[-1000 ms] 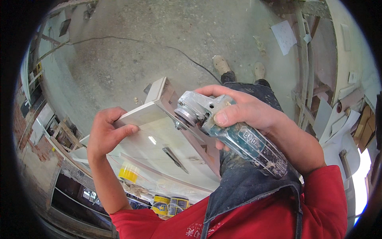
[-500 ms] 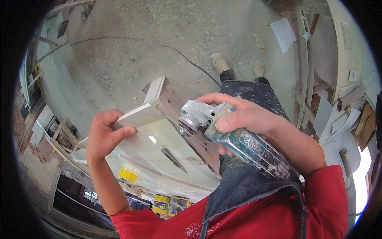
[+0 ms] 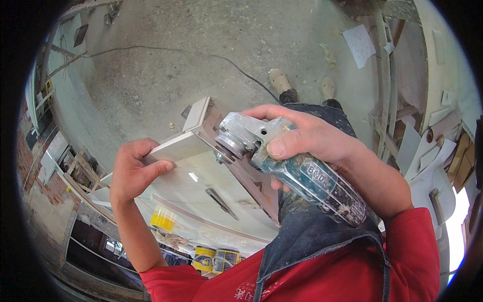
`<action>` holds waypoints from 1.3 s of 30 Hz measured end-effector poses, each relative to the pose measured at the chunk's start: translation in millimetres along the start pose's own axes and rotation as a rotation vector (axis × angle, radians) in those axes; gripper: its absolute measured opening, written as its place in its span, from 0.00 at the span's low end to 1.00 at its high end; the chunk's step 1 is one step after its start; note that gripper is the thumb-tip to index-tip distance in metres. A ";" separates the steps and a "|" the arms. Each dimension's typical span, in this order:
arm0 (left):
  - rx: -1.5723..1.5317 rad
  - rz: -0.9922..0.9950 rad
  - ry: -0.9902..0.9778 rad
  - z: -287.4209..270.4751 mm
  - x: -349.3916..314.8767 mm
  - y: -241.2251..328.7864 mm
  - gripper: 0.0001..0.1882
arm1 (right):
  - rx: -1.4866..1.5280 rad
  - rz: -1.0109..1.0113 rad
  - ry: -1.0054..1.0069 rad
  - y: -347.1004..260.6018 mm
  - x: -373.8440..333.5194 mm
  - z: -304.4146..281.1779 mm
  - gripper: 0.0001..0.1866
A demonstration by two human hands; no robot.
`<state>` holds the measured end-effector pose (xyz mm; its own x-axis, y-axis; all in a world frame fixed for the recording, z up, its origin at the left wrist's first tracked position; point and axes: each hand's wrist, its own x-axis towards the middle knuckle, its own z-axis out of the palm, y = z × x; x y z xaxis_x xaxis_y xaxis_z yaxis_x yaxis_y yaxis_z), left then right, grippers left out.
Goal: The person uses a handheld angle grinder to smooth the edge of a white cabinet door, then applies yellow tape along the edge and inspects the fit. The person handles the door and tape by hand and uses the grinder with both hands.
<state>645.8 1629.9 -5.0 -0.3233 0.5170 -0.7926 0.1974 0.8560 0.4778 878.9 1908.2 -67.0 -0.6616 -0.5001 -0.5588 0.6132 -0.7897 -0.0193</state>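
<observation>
My right hand (image 3: 316, 137) is wrapped round the body of a dusty green and silver angle grinder (image 3: 307, 173). Its metal head sits against or just above the edge of a pale slab piece, and I cannot tell whether they touch. With thumb on top and fingers beneath, my left hand (image 3: 132, 168) grips the far left end of the white slab strip (image 3: 176, 147). On the pale work surface (image 3: 186, 201) between my arms lies a slim dark tool (image 3: 221, 203), perhaps a utility knife. A white block-like end (image 3: 196, 113) of the piece juts out away from me.
Yellow and white buckets (image 3: 204, 258) stand near my body on the left, with a yellow container (image 3: 162, 219) close by. A dark cable (image 3: 236, 65) runs over the dusty floor (image 3: 166, 75). Boards and sheets (image 3: 427, 151) lean along the right; a white paper (image 3: 359, 45) lies beyond.
My right hand has shifted the angle grinder slightly left and away from me, its head now over the slab's edge. The left hand keeps its grip almost unmoved.
</observation>
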 end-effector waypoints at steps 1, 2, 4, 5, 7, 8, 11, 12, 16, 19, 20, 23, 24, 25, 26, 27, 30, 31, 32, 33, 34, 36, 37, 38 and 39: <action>0.012 -0.001 0.000 -0.2 0.3 0.9 0.20 | 0.000 0.000 0.001 0.2 0.2 -0.2 0.39; 0.024 -0.002 -0.001 -0.5 0.5 1.4 0.20 | -0.001 -0.001 0.003 0.4 0.4 -0.3 0.40; 0.017 -0.002 -0.002 -0.3 0.2 0.0 0.20 | -0.012 0.002 0.010 1.5 0.5 -0.9 0.40; 0.012 -0.002 -0.003 0.3 -0.2 -0.8 0.20 | -0.023 0.005 0.015 2.4 0.6 -1.4 0.40; -0.023 -0.030 -0.002 1.2 -1.0 -1.1 0.20 | -0.038 0.012 0.012 5.3 1.1 -4.2 0.41; -0.040 -0.045 -0.001 1.5 -1.3 -1.1 0.20 | -0.042 0.016 0.005 7.7 1.2 -7.3 0.41; -0.026 -0.028 0.001 1.2 -0.9 -2.5 0.20 | -0.041 0.030 -0.004 12.9 0.9 -11.6 0.41; -0.018 -0.023 0.001 1.0 -0.9 -2.2 0.20 | -0.039 0.036 -0.005 14.1 0.4 -11.8 0.41; 0.013 0.008 0.005 0.2 0.2 -0.8 0.20 | -0.027 0.065 0.025 17.5 -3.6 -11.4 0.42; 0.017 0.007 0.003 0.0 0.0 -0.3 0.19 | -0.003 0.088 0.011 22.0 -4.1 -16.4 0.42; 0.015 0.001 0.002 0.3 -0.4 -0.2 0.19 | 0.010 0.099 0.011 20.3 -5.6 -15.9 0.41; 0.004 0.012 0.008 0.1 0.6 -2.1 0.19 | 0.026 0.057 0.040 14.8 -4.8 -12.4 0.41; 0.016 0.011 0.005 -1.1 1.0 -1.7 0.19 | 0.027 0.030 0.054 13.1 -3.0 -11.2 0.41; 0.029 0.010 0.000 -1.4 1.2 -1.1 0.19 | 0.013 0.001 0.035 12.9 0.0 -12.8 0.40; 0.042 0.008 -0.004 -1.6 1.2 -0.6 0.18 | 0.008 -0.003 0.020 10.3 1.3 -12.0 0.40; 0.029 0.002 -0.004 -1.4 0.9 0.1 0.18 | 0.002 -0.007 0.006 6.7 1.6 -10.0 0.40; 0.003 -0.012 -0.001 0.6 -2.4 -0.1 0.18 | -0.023 -0.023 -0.008 4.0 1.5 -5.3 0.40; 0.003 -0.017 -0.006 0.2 -0.9 -1.1 0.18 | -0.028 -0.025 -0.007 2.5 3.1 -5.4 0.40; 0.003 -0.021 -0.011 -0.2 0.5 -1.9 0.18 | -0.021 -0.024 -0.010 1.4 4.8 -5.8 0.40; -0.001 -0.026 -0.009 -0.5 1.9 -2.4 0.19 | -0.014 -0.022 -0.013 0.6 6.5 -6.3 0.40; 0.000 -0.024 -0.005 0.0 1.8 -1.7 0.19 | -0.009 -0.028 -0.016 2.1 6.1 -6.4 0.40; 0.007 -0.021 -0.006 -0.2 1.7 0.2 0.19 | -0.018 -0.015 -0.012 6.5 4.7 -7.9 0.40; 0.008 -0.021 -0.010 -0.4 0.6 0.9 0.19 | -0.025 -0.003 -0.009 8.6 4.4 -8.7 0.40; 0.010 -0.021 -0.014 -0.5 -0.2 1.2 0.19 | -0.026 0.001 -0.012 10.3 4.3 -9.8 0.40; 0.001 -0.020 -0.012 -0.1 -0.5 0.9 0.19 | -0.027 0.005 -0.014 12.0 4.4 -11.0 0.40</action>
<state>646.0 1630.5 -4.2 -0.3159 0.5001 -0.8063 0.1918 0.8660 0.4619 888.2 1900.4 -78.8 -0.6643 -0.5095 -0.5469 0.6280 -0.7772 -0.0388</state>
